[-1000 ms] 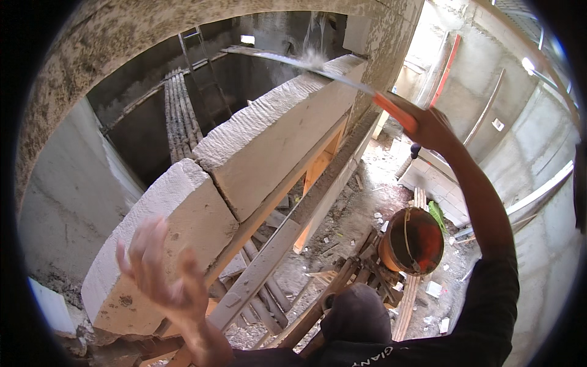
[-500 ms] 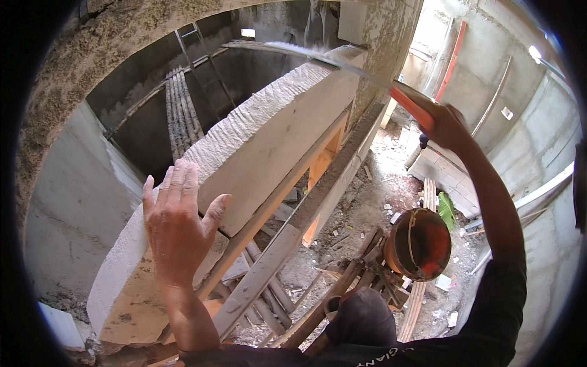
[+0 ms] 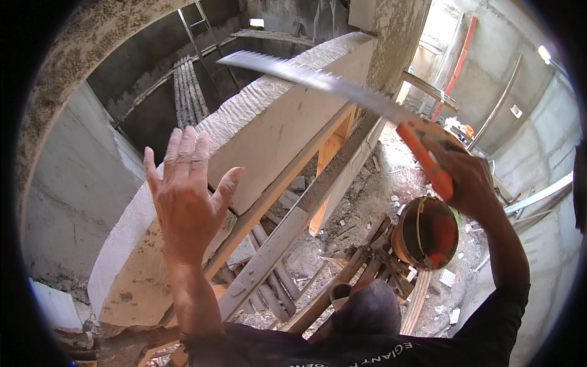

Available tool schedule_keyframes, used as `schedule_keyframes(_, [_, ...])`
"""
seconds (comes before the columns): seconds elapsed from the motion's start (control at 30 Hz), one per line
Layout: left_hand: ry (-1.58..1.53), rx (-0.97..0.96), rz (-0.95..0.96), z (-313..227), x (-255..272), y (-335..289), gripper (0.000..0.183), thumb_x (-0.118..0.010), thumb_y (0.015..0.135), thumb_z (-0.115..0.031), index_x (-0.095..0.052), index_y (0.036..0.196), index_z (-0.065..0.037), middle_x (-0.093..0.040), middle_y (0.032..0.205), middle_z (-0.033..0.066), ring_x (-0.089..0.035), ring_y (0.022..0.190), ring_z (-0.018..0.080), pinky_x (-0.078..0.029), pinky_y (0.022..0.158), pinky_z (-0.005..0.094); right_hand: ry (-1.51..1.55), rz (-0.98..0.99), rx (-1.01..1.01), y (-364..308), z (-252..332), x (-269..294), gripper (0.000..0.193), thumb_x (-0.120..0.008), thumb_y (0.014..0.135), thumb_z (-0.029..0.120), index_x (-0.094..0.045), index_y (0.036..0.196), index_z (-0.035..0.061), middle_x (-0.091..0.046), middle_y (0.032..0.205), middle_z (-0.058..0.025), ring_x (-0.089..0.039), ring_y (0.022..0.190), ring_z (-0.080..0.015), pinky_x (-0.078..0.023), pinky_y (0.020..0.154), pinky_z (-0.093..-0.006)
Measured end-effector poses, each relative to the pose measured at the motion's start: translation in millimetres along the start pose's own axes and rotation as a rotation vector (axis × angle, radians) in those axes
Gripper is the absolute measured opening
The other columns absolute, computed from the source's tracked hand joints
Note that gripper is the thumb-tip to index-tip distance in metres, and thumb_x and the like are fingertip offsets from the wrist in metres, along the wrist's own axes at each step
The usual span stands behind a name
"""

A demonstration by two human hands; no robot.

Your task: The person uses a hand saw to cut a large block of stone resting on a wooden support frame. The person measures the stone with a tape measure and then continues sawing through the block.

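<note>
Gripping saw, R fingers curled; L fingers spread nr block.

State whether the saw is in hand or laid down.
The saw is in hand: the right hand is closed around its orange handle.

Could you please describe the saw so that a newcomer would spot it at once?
Find the long row of pale blocks running diagonally through the middle. Across its upper stretch extends the saw, its handle gripped by the right hand. Unlike the round bucket below, it is long and thin, with a grey blade and orange handle.
</note>
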State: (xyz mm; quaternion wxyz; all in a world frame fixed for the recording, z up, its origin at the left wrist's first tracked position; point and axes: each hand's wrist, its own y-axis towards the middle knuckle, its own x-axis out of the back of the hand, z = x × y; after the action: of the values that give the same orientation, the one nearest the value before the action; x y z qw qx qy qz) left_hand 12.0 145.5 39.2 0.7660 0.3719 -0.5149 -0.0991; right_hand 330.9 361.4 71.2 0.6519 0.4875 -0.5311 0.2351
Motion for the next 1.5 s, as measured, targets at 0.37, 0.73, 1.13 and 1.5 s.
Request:
schedule_keyframes(0.37, [-0.173, 0.213, -0.174, 42, 56, -77, 0.058, -0.056, 0.083, -0.055, -0.057, 0.120, -0.010, -0.052, 0.130, 0.0123, -0.040, 0.129, 0.0296, -0.013, 0.110, 0.0551, -0.121, 0.062, -0.297, 80, -28, 3, 0.048, -0.059, 0.078, 0.019, -0.054, 0.125, 0.0199, -0.066, 0.091, -0.0139, -0.064, 0.085, -0.0334, -0.050, 0.075, -0.0438])
schedule_keyframes(0.73, [-0.511, 0.218, -0.550, 47, 52, -114, 0.036, -0.052, 0.091, -0.039, -0.061, 0.109, -0.008, -0.064, 0.112, 0.0109, -0.057, 0.112, 0.0284, -0.016, 0.109, 0.0543, 0.038, 0.042, 0.099, -19, 81, 18, 0.057, -0.067, 0.069, 0.011, -0.055, 0.124, 0.0130, -0.065, 0.099, -0.0127, -0.064, 0.088, -0.0315, -0.053, 0.073, -0.0395])
schedule_keyframes(1.13, [-0.510, 0.249, -0.739, 72, 66, -132, 0.027, -0.040, 0.096, -0.025, -0.060, 0.098, -0.007, -0.067, 0.096, 0.0101, -0.063, 0.099, 0.0250, -0.020, 0.107, 0.0542, -0.060, -0.004, -0.189, 29, 83, 9, 0.059, -0.066, 0.070, 0.010, -0.052, 0.127, 0.0162, -0.065, 0.080, -0.0177, -0.064, 0.075, -0.0345, -0.050, 0.068, -0.0422])
schedule_keyframes(1.5, [-0.631, 0.236, -0.748, 60, 50, -126, 0.029, -0.038, 0.097, -0.028, -0.058, 0.098, -0.006, -0.067, 0.094, 0.0105, -0.064, 0.096, 0.0265, -0.019, 0.108, 0.0524, -0.163, 0.077, -0.292, 36, 62, 23, 0.054, -0.059, 0.077, 0.019, -0.048, 0.130, 0.0242, -0.065, 0.081, -0.0184, -0.063, 0.076, -0.0371, -0.051, 0.072, -0.0455])
